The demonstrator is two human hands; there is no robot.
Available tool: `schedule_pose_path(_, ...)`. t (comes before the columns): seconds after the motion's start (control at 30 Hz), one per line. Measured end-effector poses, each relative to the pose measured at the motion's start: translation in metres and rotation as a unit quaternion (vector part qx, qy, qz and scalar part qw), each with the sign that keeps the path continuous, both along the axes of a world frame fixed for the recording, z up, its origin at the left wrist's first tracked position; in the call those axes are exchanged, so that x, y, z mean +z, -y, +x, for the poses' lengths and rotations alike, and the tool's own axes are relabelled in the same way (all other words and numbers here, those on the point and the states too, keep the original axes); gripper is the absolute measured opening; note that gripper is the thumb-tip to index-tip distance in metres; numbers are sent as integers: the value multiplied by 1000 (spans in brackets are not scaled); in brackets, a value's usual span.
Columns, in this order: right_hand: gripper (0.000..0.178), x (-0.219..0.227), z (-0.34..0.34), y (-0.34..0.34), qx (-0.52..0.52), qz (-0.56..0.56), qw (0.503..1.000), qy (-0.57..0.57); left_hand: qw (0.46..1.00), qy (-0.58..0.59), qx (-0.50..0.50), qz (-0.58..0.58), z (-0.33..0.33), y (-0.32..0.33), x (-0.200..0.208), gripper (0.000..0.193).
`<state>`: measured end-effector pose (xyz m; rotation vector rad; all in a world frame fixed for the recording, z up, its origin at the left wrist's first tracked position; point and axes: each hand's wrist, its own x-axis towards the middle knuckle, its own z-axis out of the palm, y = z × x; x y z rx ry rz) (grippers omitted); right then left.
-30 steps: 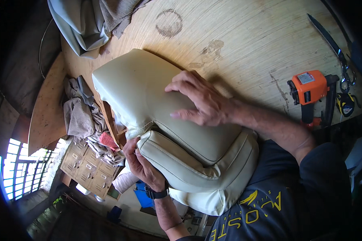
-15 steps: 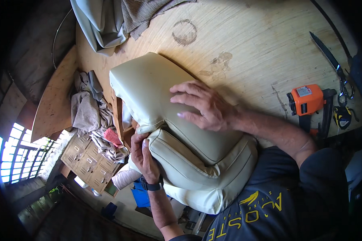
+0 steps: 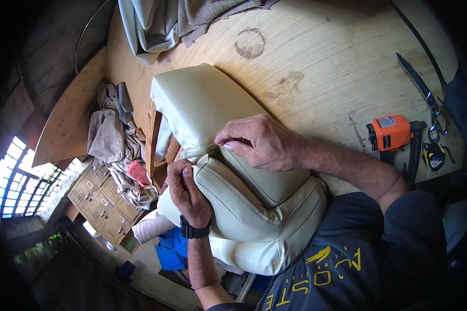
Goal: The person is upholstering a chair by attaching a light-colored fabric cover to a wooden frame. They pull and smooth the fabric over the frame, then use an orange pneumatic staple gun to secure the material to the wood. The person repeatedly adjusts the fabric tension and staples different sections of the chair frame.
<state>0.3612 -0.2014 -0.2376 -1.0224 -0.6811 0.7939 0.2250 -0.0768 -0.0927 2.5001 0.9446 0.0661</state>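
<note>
A cream upholstered seat piece, with stitched seams and a raised padded side roll, lies across the table edge against my body. My left hand, with a black watch on its wrist, is closed on the edge of the cream cover where the roll's end meets the seam. Just to its right, my right hand is held over the seam with thumb and fingers pinched together. Whatever the pinch holds, if anything, is too small to make out.
At the right lie an orange-and-black staple gun, black-handled scissors and a tape measure. Pale vinyl and brown fabric rest at the table's far left. Cloths are heaped beyond the left edge, near metal lockers.
My right hand has gone from spread fingers over the cover to a pinch at the seam, close to my left hand. The left hand keeps its grip on the edge. The whole view has shifted slightly.
</note>
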Motion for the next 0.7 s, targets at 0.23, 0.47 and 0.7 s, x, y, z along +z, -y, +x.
schedule_pose_path(0.23,17,2,-14,-2,-10,-22,996,80,1000,28,2,-4,0,-1,-11,12)
schedule_pose_path(0.47,29,28,-7,4,60,-95,981,155,998,64,-7,-18,-1,0,-7,13)
schedule_pose_path(0.7,42,35,26,-10,365,-130,913,-128,997,69,-6,-40,-3,-3,-8,11)
